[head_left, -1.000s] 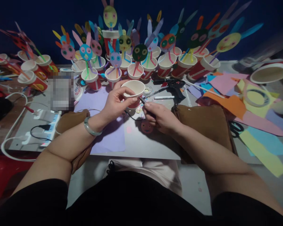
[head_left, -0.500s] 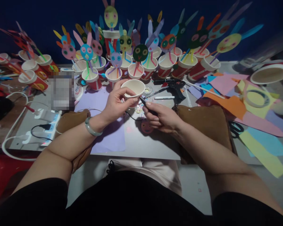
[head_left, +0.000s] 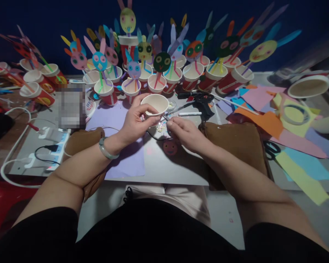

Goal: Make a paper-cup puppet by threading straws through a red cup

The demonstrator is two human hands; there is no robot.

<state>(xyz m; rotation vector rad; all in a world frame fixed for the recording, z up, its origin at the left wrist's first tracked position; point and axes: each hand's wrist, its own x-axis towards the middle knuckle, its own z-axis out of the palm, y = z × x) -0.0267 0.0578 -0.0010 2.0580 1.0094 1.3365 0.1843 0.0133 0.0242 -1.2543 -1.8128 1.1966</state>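
Note:
My left hand (head_left: 135,120) grips a white paper cup (head_left: 155,103) by its rim and side, holding it upright just above the table. My right hand (head_left: 185,134) is closed around a thin dark tool (head_left: 165,117) whose tip touches the cup's near side; most of the tool is hidden by my fingers. A jade bangle (head_left: 105,149) sits on my left wrist. A small red paper face (head_left: 170,147) lies on the table under my right hand. A purple paper sheet (head_left: 123,146) lies under my left forearm.
Several red cups with paper bunny faces on straws (head_left: 134,69) stand in rows at the back. A black glue gun (head_left: 203,100), a white pen (head_left: 190,114), coloured paper scraps (head_left: 265,120), a brown bag (head_left: 235,142) and scissors (head_left: 271,149) lie right. A power strip with cables (head_left: 53,146) lies left.
My right hand has slid forward and up toward the cup, bringing the tool's tip against its side. The cup and my left hand have barely moved.

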